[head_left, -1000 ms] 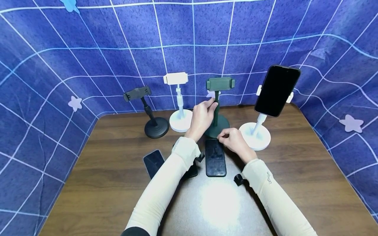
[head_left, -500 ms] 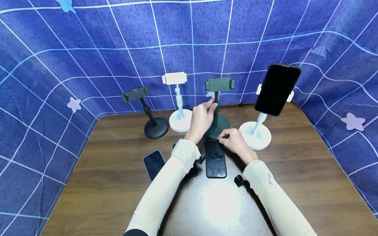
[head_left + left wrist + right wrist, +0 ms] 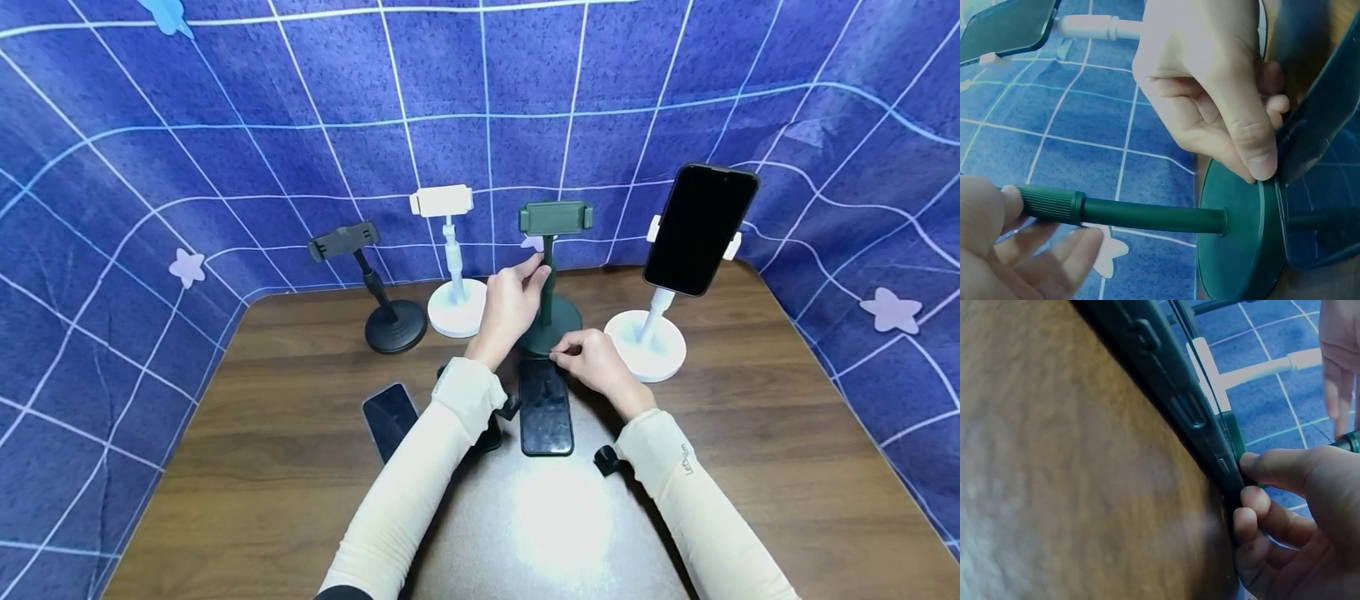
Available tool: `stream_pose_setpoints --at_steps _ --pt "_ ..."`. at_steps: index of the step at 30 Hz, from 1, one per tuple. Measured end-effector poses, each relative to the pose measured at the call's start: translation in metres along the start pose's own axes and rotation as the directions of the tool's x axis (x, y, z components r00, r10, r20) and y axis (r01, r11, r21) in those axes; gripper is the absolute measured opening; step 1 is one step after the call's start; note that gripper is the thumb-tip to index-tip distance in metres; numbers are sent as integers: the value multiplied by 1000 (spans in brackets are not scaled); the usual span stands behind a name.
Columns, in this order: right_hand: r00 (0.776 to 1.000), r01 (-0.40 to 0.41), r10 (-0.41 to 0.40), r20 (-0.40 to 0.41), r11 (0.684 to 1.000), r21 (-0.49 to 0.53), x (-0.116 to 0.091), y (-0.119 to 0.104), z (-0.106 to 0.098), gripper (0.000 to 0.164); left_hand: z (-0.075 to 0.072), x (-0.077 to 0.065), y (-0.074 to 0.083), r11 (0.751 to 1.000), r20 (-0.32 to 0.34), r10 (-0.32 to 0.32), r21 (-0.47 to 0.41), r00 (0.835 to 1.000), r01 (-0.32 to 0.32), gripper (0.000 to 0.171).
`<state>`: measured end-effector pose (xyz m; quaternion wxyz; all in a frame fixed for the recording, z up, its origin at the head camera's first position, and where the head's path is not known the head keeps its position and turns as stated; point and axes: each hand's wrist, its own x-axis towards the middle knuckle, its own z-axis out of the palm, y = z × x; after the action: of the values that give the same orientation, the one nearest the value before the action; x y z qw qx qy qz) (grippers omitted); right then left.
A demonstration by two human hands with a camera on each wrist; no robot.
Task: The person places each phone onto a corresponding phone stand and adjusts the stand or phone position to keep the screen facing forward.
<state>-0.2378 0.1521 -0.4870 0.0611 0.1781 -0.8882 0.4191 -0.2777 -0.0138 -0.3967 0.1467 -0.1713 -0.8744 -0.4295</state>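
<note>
A dark green phone stand (image 3: 557,218) stands upright, its round base (image 3: 1235,250) on the table. My left hand (image 3: 508,304) holds the stand's pole, thumb and fingers around the ribbed collar (image 3: 1050,203). With thumb and fingertips, my right hand (image 3: 596,362) pinches the near rim of that base, as the right wrist view shows close up. A black phone (image 3: 546,408) lies flat, its top end right at the base and its corner beside my right fingertips (image 3: 1254,503). Nothing sits in the green clamp.
Left of the green stand are a white phone stand (image 3: 441,202) and a black one (image 3: 393,327). A white stand (image 3: 645,346) at right bears a phone (image 3: 701,229). Another phone (image 3: 390,417) and a dark one (image 3: 491,437), partly hidden, lie by my left forearm.
The green stand's base and the phone before it have shifted very slightly toward me. Both hands keep the same hold throughout.
</note>
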Motion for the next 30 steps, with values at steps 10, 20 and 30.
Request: stream_pose_setpoints --at_steps 10,20,30 --pt "1000 -22 22 12 1000 0 -4 -1 0 3 0 -16 -11 996 91 53 -80 994 -46 53" --pt "980 -78 80 179 997 -23 -6 -10 -11 20 -6 -43 -19 990 190 -72 -107 979 94 46" --pt "936 -200 211 281 978 -67 -9 -22 -20 33 -10 -80 -28 989 321 -120 126 939 83 31"
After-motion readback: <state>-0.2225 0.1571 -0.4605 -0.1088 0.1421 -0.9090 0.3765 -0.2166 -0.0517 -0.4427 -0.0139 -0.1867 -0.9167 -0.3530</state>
